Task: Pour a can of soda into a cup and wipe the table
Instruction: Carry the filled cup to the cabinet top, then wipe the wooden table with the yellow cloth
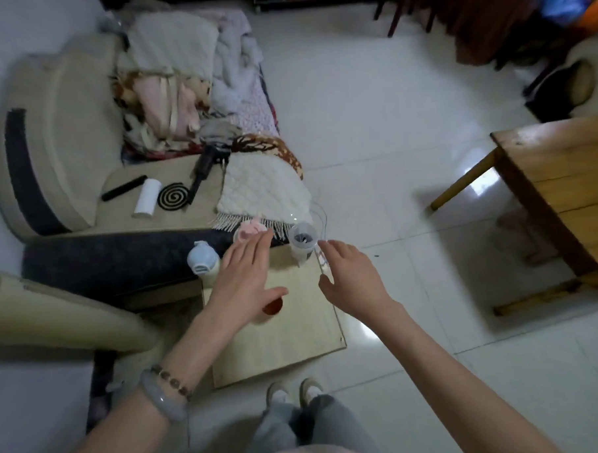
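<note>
Pale wood table point(295, 332) carries a clear cup point(303, 240) at its far edge. Left hand point(245, 280): fingers straight, holding nothing, above a red can point(273, 306) that it partly hides. Right hand point(351, 279): fingers spread, empty, just beside the cup. Pink cloth point(251, 228) lies left of the cup.

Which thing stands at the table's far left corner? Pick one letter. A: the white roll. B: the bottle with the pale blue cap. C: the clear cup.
B: the bottle with the pale blue cap stands at the far left corner of the table; the clear cup is at the far right, by the right hand.
</note>
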`<state>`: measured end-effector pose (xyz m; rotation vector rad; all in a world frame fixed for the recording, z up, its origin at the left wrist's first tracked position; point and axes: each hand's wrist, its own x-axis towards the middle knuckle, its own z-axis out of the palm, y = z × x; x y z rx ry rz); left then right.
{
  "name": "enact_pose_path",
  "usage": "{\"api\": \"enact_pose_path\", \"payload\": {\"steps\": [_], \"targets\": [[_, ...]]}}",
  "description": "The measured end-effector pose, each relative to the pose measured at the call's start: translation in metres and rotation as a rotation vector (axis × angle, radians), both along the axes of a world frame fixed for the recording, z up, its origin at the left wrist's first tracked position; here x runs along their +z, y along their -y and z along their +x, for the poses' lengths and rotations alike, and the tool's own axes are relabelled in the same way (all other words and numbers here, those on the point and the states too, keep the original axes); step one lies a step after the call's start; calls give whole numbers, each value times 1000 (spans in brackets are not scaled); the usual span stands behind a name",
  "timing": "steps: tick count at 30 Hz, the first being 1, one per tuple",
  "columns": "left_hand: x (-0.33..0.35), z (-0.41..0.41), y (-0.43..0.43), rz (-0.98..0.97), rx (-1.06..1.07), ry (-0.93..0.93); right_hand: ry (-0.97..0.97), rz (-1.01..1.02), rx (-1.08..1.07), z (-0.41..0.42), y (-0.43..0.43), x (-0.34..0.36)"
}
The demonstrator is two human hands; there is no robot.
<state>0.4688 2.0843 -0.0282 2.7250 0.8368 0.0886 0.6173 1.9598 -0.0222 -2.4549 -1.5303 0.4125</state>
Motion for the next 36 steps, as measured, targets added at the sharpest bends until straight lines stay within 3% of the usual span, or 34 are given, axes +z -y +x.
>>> {"api": "enact_pose_path", "payload": {"steps": [4, 11, 28, 36], "targets": [[44, 35, 16, 176, -94, 66, 261, 170, -134, 15, 22, 37], [79, 105, 86, 323, -312, 135, 368, 100, -334, 52, 104, 74], [99, 278, 439, 313, -739, 266, 510, 100, -811, 145, 481, 111], [99, 340, 573, 249, -907, 307, 537, 76, -998, 179, 619, 103]]}}
